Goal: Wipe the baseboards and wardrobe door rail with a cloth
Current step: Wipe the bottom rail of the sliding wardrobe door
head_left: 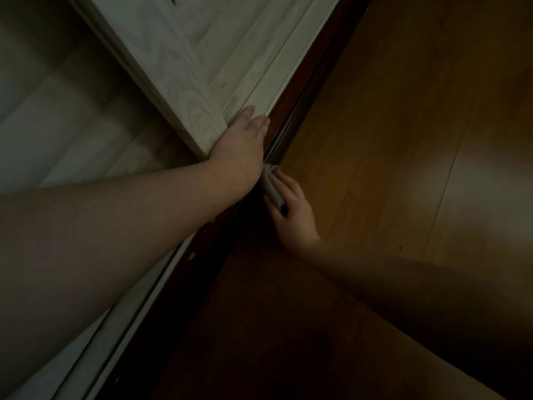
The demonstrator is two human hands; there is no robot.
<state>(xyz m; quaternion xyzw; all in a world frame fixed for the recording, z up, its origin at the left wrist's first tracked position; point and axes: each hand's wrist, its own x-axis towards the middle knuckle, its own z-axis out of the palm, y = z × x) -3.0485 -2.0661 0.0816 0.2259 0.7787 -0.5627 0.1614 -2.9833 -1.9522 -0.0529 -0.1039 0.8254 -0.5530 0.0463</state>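
The wardrobe door rail (pixel 291 131) is a dark strip that runs slantwise across the picture, from the top right down to the bottom left. It sits between the pale wardrobe and the brown wood floor (pixel 403 140).

The cloth (pixel 270 184) is small, pale and folded. It lies right on the rail, about halfway along it.

The right hand (pixel 291 209) is on the floor side of the rail. It holds the cloth against the rail. Its fingers curl over the folded cloth, and the thumb is tucked on the near side of the cloth. The room is dim, so I cannot tell how hard the hand presses.

The left hand (pixel 242 145) is on the wardrobe side of the rail, just above the cloth. It lies flat against the end of the wardrobe door (pixel 161 67). Its fingers are straight and close together, and the tips point up along the rail. The side of this hand almost touches the cloth.

The door is pale wood with a wavy grain. Past it, away from the rail, the inside of the wardrobe (pixel 72 134) looks gray and shadowy.
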